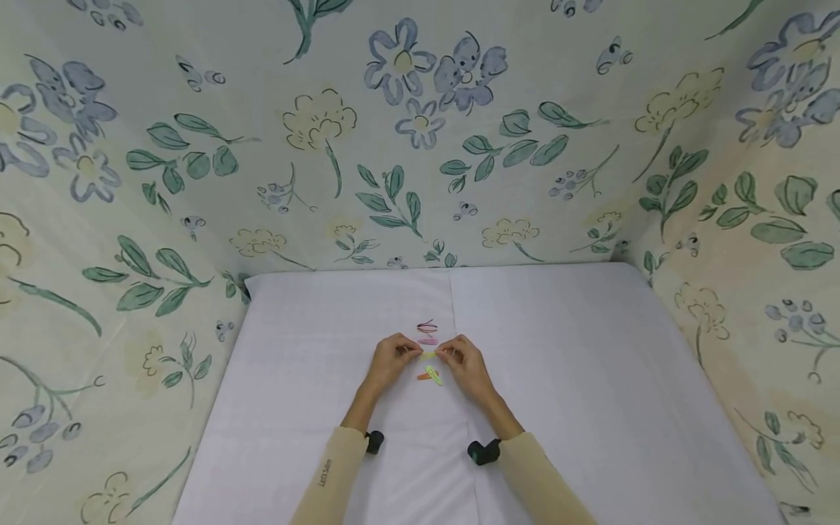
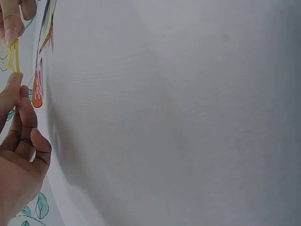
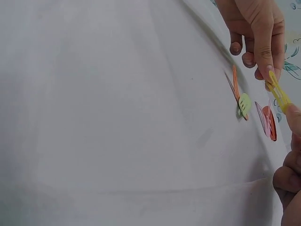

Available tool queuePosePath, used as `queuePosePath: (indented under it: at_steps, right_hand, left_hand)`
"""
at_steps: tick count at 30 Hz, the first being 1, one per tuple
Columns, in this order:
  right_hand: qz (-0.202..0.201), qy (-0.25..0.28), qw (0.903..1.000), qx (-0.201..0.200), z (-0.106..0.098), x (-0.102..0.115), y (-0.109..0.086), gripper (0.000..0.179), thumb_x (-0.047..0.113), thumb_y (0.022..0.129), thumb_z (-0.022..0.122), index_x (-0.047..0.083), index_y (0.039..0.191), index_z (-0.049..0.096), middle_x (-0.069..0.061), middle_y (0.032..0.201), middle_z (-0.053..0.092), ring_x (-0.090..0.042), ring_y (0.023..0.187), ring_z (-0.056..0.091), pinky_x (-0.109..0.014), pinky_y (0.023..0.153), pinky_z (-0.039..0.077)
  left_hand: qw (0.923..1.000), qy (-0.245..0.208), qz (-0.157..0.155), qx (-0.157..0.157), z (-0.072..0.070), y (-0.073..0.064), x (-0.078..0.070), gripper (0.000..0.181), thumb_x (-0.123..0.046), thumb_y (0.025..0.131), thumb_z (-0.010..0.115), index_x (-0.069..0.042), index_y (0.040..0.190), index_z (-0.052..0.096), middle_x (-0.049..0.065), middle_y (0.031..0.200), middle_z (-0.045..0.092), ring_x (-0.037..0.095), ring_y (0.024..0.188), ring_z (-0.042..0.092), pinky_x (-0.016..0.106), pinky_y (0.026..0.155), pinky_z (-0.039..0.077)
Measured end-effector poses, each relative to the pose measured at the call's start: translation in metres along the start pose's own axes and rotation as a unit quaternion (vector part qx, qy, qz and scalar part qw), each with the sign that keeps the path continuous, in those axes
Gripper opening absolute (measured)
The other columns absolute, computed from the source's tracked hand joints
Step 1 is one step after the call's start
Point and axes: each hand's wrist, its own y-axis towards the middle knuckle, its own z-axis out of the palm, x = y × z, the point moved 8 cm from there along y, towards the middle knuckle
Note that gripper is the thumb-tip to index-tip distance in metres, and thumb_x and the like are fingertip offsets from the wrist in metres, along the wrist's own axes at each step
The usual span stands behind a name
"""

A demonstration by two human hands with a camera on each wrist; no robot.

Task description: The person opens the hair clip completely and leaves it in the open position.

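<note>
A yellow snap hair clip (image 1: 429,355) is pinched at one end by my left hand (image 1: 392,359) and at the other by my right hand (image 1: 467,364). Both wrist views show the slotted yellow clip (image 3: 279,95) stretched between the two thumbs, above the cloth. Closer to me than the hands, a light green hair clip (image 1: 434,375) lies across an orange hair clip (image 1: 423,377). Just beyond the fingers are a pink hair clip (image 1: 428,341) and dark red hair clips (image 1: 427,327), whose exact number I cannot tell.
A white cloth (image 1: 564,364) covers the table, with a fold line running front to back. Flower-patterned fabric (image 1: 420,189) hangs along the back and both sides. Black wrist cameras (image 1: 484,452) sit at the cuffs of the beige sleeves (image 1: 541,477).
</note>
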Motion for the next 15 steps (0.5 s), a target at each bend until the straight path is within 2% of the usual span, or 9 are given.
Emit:
queuePosePath:
  at_steps: [5,11,15]
  right_hand:
    - [-0.006,-0.009,0.9999,0.001,0.0006,-0.0008,0.0007,0.007,0.015,0.092,0.077,0.009,0.095,0.078,-0.005,0.087,0.06,-0.008,0.072,0.045,-0.019,0.064,0.038]
    - [-0.005,-0.028,0.9995,0.015,0.0023,-0.0019,0.0038,0.006,0.014,0.093,0.076,0.009,0.095,0.078,-0.004,0.088,0.06,-0.008,0.072,0.047,-0.019,0.064,0.039]
    - [0.007,-0.045,0.9987,0.022,0.0034,-0.0042,0.0065,0.005,0.013,0.093,0.076,0.01,0.096,0.079,-0.004,0.088,0.061,-0.009,0.072,0.048,-0.019,0.064,0.039]
  left_hand:
    - [0.9994,0.033,0.002,0.003,0.0012,0.0005,0.0005,0.007,-0.012,0.087,0.081,-0.005,0.087,0.08,0.008,0.086,0.073,0.015,0.076,0.063,0.02,0.07,0.05]
    - [0.9956,0.089,0.028,-0.001,0.0015,0.0022,-0.0036,0.007,-0.012,0.087,0.08,-0.005,0.088,0.079,0.006,0.085,0.071,0.012,0.073,0.058,0.021,0.067,0.047]
    - [0.9941,0.106,0.022,-0.001,0.0025,0.0038,-0.0016,0.006,-0.011,0.088,0.08,-0.006,0.089,0.079,0.005,0.085,0.071,0.011,0.073,0.056,0.021,0.067,0.045]
